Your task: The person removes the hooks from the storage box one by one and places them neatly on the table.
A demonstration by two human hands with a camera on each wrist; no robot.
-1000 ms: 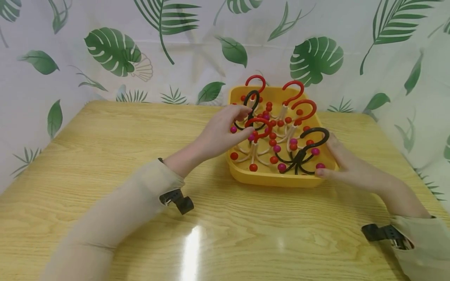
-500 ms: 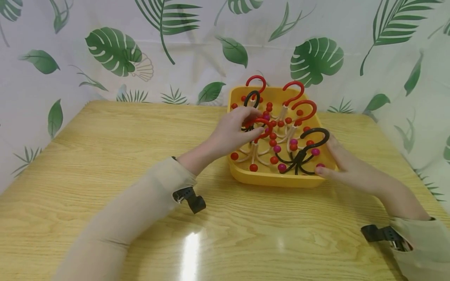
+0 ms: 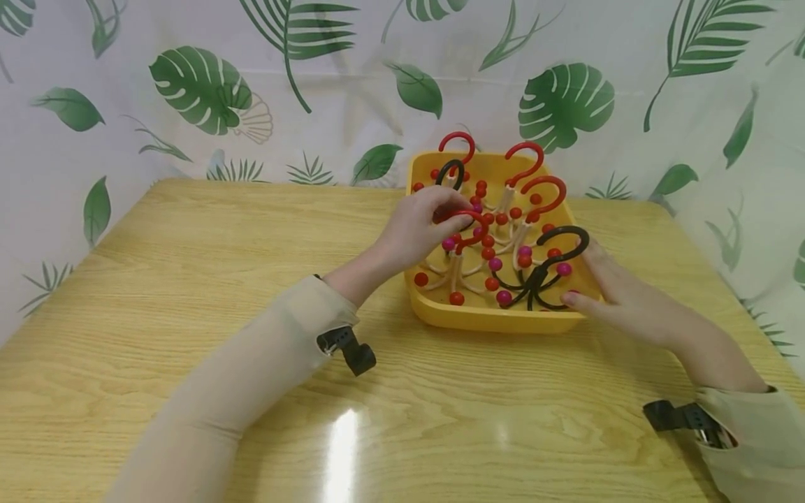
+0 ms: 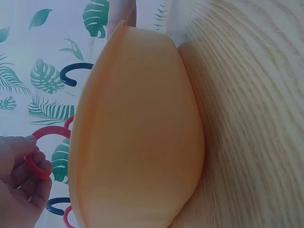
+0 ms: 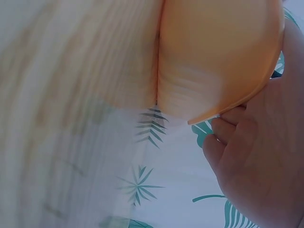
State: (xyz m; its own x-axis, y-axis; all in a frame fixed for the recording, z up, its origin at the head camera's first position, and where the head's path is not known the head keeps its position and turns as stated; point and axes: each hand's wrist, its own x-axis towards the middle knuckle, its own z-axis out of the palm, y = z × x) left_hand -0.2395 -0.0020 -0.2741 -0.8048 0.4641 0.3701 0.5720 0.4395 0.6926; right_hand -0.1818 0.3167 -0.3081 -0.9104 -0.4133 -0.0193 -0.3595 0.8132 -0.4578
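Observation:
A yellow tray (image 3: 497, 320) holds several hook-topped pieces with curved legs ending in red or magenta balls. My left hand (image 3: 415, 227) pinches the red hook (image 3: 483, 227) of the front-left piece; the left wrist view shows thumb and fingers around that red hook (image 4: 40, 130). White legs of this piece stand in the tray. My right hand (image 3: 641, 307) grips the tray's right rim near the front corner, thumb over the edge, beside a black hook (image 3: 581, 244). In the right wrist view the right hand's (image 5: 261, 152) fingers lie along the rim.
More red hooks (image 3: 525, 148) rise at the back of the tray, along with another black hook (image 3: 450, 164) at the back left. The wooden table (image 3: 189, 293) extends left and in front. Behind it hangs a leaf-patterned cloth (image 3: 339, 91).
My left hand has moved right and closed its fingers on the front-left red hook. The right hand stays on the rim, and the tray has hardly moved.

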